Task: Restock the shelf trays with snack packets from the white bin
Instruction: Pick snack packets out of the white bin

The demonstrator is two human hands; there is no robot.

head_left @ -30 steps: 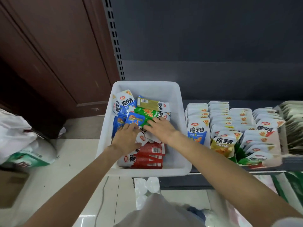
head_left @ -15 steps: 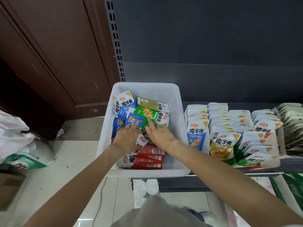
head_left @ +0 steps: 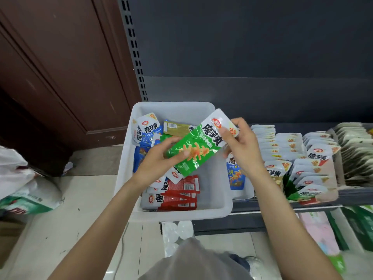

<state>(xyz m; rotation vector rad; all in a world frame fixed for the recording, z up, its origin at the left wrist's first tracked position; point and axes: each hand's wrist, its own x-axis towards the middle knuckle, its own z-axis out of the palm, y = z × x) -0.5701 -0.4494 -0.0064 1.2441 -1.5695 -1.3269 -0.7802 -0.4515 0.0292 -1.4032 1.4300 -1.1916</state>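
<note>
A green and white snack packet (head_left: 198,142) is held up above the white bin (head_left: 214,197), tilted with its white top to the upper right. My left hand (head_left: 159,160) grips its lower green end. My right hand (head_left: 240,146) pinches its white top corner. Inside the bin lie red packets (head_left: 177,194) at the front, blue and white packets (head_left: 145,131) at the back left and an olive packet (head_left: 176,128) at the back. To the right, the shelf trays (head_left: 327,194) hold rows of upright packets.
The bin stands at the left end of a dark shelf (head_left: 252,207), under a dark back panel. A brown wooden door (head_left: 60,73) is to the left. White bags (head_left: 22,184) lie on the tiled floor at the left. More goods (head_left: 323,235) fill the shelf below.
Both hands were down among the packets in the bin. They have come up with the green packet between them, and the view has shifted closer.
</note>
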